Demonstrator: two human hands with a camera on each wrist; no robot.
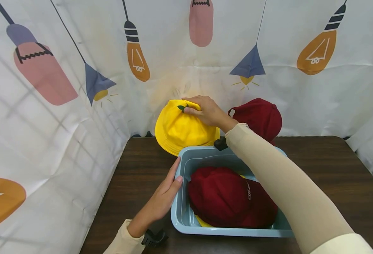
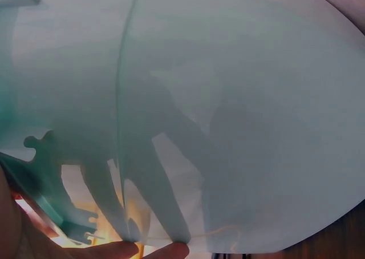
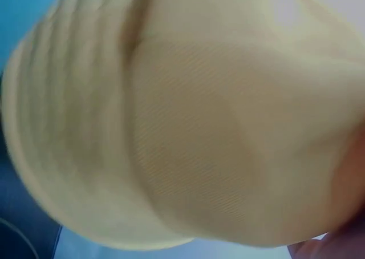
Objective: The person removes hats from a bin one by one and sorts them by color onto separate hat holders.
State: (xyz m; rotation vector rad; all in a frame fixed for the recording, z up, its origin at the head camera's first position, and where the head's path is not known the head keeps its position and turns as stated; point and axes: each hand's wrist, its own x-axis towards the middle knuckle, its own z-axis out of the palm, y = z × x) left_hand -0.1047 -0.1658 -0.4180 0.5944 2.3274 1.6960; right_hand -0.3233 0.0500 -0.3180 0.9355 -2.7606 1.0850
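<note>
My right hand (image 1: 207, 111) pinches the crown of a yellow bucket hat (image 1: 181, 125), thumb beside a small green leaf mark. The hat is held behind the back left corner of a light blue plastic tub (image 1: 224, 231), its brim overlapping the rim in the head view. Close up in the right wrist view, the stitched brim (image 3: 68, 128) fills the left side. My left hand (image 1: 161, 197) rests on the tub's left wall with fingers extended. Inside the tub lies a dark red cap (image 1: 221, 197) with white lettering, over something yellow (image 1: 202, 221), mostly hidden.
Another dark red cap (image 1: 259, 118) stands behind the tub, partly covered by my right arm. The dark wooden table (image 1: 319, 169) ends at a white curtain (image 1: 180, 60) printed with lamps. Black wrist straps (image 1: 154, 238) show on both wrists.
</note>
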